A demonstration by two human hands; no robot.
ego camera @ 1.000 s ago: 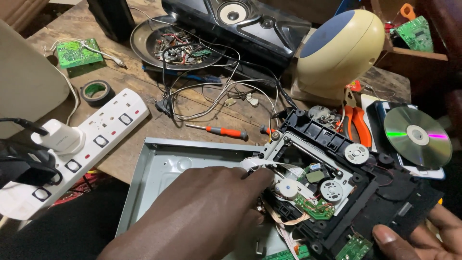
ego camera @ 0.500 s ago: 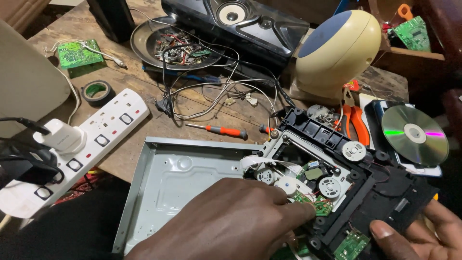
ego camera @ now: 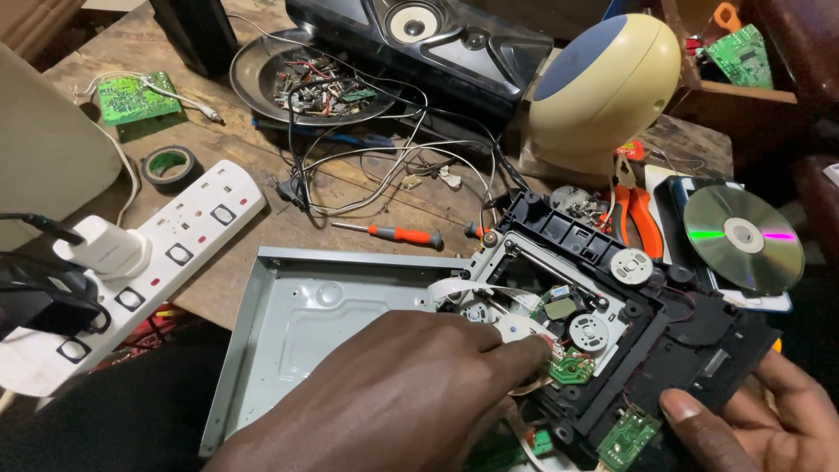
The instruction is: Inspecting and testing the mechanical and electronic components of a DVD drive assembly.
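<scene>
While the disc drive mechanism point(ego camera: 612, 323) hangs partly off the wooden table's point(ego camera: 262, 218) front edge, it's pretty cramped: grey metal chassis tray point(ego camera: 323, 323) touching on its left, one shiny disc point(ego camera: 743, 238) close on its right. Left hand point(ego camera: 411, 393) lies over the tray, fingers bunched together, fingertips point(ego camera: 533, 350) pressing the white gear area. Right hand point(ego camera: 760, 419) cups the mechanism's lower right corner, thumb on top. One red screwdriver point(ego camera: 393, 233) and one white power strip point(ego camera: 157, 262) lie behind.
</scene>
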